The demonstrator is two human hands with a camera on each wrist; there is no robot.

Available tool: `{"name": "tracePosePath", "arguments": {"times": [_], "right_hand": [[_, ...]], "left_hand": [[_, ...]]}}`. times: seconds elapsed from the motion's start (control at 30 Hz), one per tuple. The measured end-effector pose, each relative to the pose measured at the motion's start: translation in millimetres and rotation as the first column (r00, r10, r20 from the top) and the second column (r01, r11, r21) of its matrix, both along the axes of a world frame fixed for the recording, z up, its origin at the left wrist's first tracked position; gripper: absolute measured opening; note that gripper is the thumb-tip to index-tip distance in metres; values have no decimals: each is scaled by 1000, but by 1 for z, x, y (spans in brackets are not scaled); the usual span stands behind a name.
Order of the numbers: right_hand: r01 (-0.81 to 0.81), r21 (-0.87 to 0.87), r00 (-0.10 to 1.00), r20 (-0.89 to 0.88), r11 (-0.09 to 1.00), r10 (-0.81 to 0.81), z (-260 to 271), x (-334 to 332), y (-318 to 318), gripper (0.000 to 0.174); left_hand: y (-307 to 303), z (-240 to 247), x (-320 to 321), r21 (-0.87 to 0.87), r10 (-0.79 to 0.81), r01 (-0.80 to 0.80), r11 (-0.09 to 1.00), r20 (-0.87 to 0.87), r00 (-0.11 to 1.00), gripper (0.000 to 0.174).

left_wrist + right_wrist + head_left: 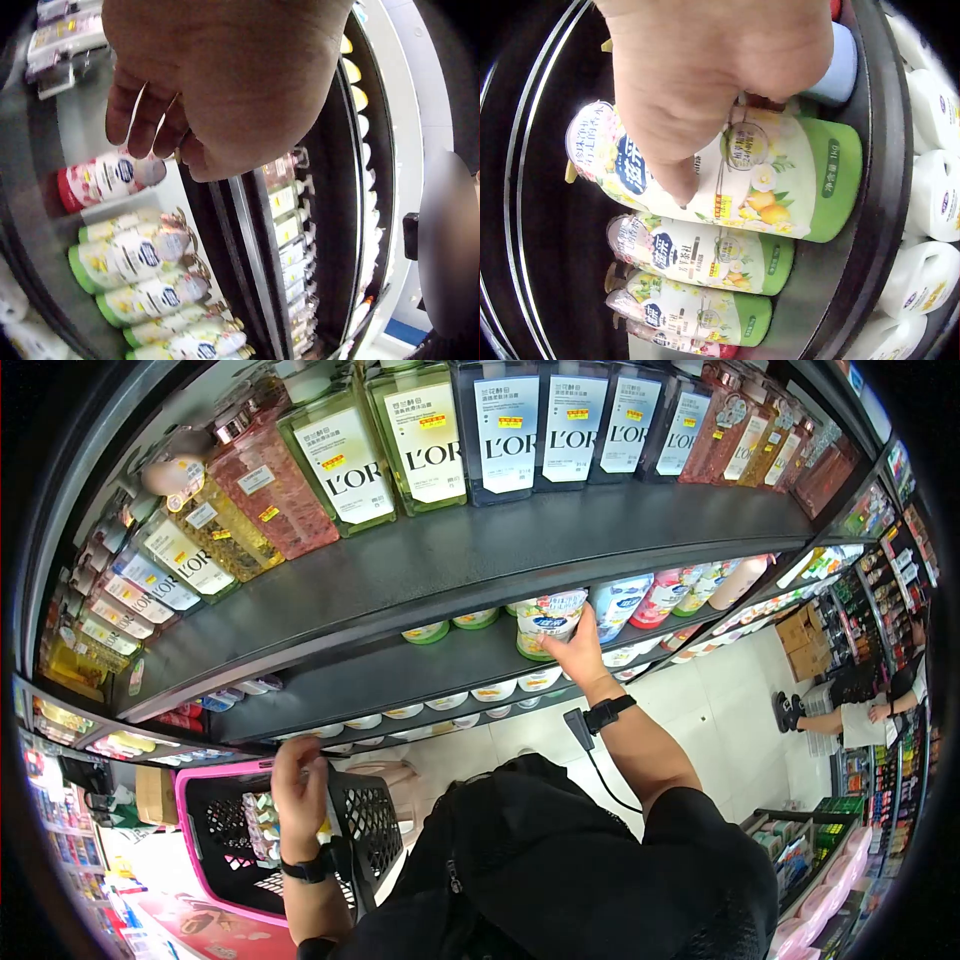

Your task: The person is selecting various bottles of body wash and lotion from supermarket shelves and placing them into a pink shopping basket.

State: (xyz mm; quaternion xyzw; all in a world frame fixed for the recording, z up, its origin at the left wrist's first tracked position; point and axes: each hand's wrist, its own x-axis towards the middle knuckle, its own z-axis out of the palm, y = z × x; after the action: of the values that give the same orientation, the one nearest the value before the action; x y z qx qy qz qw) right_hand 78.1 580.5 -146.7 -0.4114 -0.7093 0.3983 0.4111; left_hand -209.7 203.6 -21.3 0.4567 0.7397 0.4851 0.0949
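Note:
My right hand (580, 658) grips a white pump bottle with a green base (547, 622) at the front of the middle shelf. In the right wrist view the thumb lies across the bottle's (780, 172) printed label, which shows yellow fruit and white flowers; the other fingers are mostly hidden behind it. Matching green-based bottles (705, 259) stand beside it. My left hand (300, 790) hangs with loosely bent fingers by the shelf edge, over the shopping basket, holding nothing. In the left wrist view its fingers overlap the cap end of a red-based bottle (105, 180).
Large pump bottles (420, 440) line the upper shelf (480, 545). Blue (622, 600) and pink bottles stand right of the gripped one. White bottles (937, 202) fill the shelf below. A pink-rimmed basket (185, 830) holding packages is at left. Another person (865, 720) is at far right.

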Motion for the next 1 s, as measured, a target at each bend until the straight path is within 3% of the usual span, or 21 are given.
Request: {"name": "tracePosePath", "arguments": {"times": [0.07,0.13,0.27,0.4,0.57,0.7,0.8,0.83,0.97,1.0], "right_hand": [[-26,-119,999,-50,993,20,18,-5,-3,91],[-43,-100,998,-44,994,39,22,-7,-3,88],[-111,-52,992,-71,992,107,25,-10,-5,80],[-137,-38,980,-151,990,130,5,-9,-13,71],[-321,-237,927,-278,917,253,26,3,-60,69],[-431,-264,902,-114,863,416,32,9,-79,73],[-551,-175,831,-35,816,554,46,-3,-92,77],[-574,-144,814,4,806,580,56,-10,-97,79],[-698,45,706,216,715,675,91,-45,-116,78],[-726,105,684,215,680,697,98,-57,-123,78]], "left_hand": [[24,2,13,-71,-167,162,984,-77,983,22],[49,-9,25,-65,-234,238,969,60,970,24],[91,-33,39,-84,-240,293,952,385,891,25],[114,-34,55,-95,-278,357,929,457,845,24],[117,-21,65,-112,-342,408,906,371,863,26],[112,-11,73,-51,-381,414,909,298,875,29],[105,5,82,197,-406,357,913,360,840,35],[100,12,83,244,-411,337,910,402,818,44],[71,64,70,38,-364,364,931,178,914,53],[60,78,70,-71,-267,277,958,125,955,52]]}}
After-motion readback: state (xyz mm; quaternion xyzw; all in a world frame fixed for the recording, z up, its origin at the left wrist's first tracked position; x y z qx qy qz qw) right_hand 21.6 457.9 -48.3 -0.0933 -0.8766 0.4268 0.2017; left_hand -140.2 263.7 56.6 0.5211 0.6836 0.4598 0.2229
